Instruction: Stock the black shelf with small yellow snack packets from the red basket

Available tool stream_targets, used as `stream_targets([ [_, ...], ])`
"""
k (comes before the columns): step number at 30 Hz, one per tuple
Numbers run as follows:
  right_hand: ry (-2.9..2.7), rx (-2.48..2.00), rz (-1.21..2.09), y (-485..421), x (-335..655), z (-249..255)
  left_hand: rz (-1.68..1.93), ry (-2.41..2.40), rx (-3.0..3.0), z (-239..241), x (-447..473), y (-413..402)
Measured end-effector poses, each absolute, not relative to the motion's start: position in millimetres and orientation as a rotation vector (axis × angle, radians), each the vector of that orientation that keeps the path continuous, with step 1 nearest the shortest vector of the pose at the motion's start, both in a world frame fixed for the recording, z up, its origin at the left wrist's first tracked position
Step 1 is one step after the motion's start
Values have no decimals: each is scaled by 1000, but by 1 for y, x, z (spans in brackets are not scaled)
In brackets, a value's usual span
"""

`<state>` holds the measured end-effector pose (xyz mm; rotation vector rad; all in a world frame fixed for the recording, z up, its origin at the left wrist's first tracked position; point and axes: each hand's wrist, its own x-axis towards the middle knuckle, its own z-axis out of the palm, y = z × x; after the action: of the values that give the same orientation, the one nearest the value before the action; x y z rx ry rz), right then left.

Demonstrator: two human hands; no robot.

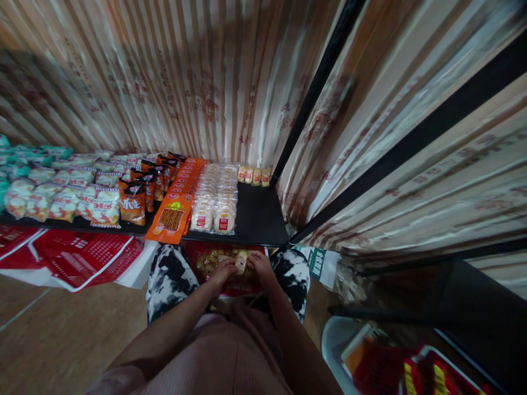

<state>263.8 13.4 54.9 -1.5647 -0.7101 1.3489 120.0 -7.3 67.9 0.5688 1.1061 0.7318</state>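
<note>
Between my knees, my left hand [223, 272] and my right hand [259, 263] are closed on a small yellow wrapped snack packet [241, 261], one hand at each side of it. Just below the packet is a red basket [247, 289] with several similar yellow-gold wrapped snacks [208, 260] inside. The fingertips are small and dim here, so their exact grip is partly hidden. On the right end of the black shelf [260, 211], a short row of small yellow packets [254, 175] stands at the back.
Along the shelf sit clear-wrapped round crackers [223, 214], orange flat packs [171, 216], brown-orange bags [132, 203] and white bags [105, 206]. Black posts [317, 88] rise at the right. Red baskets [82, 255] are below left; a white tub [335, 343] stands lower right.
</note>
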Motion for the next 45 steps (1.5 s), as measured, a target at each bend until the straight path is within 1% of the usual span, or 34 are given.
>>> stream_targets([
  [13, -786, -1562, 1268, 12, 278, 72, 783, 1062, 676, 80, 119, 2],
  [17, -1048, -1601, 998, 10, 282, 78, 807, 1060, 698, 93, 120, 8],
  [22, -1554, -1602, 752, -4, 288, 89, 820, 1069, 689, 113, 120, 14],
  [26, -1626, -1663, 604, -12, 290, 95, 810, 1058, 721, 121, 119, 17],
  [29, -1679, -1548, 532, -10, 291, 96, 786, 1030, 735, 127, 120, 17],
  [33, -1772, -1420, 538, -5, 294, 97, 767, 1016, 728, 134, 120, 19],
  [45, -1712, -1526, 700, -4, 294, 109, 687, 1034, 759, 125, 121, 39],
])
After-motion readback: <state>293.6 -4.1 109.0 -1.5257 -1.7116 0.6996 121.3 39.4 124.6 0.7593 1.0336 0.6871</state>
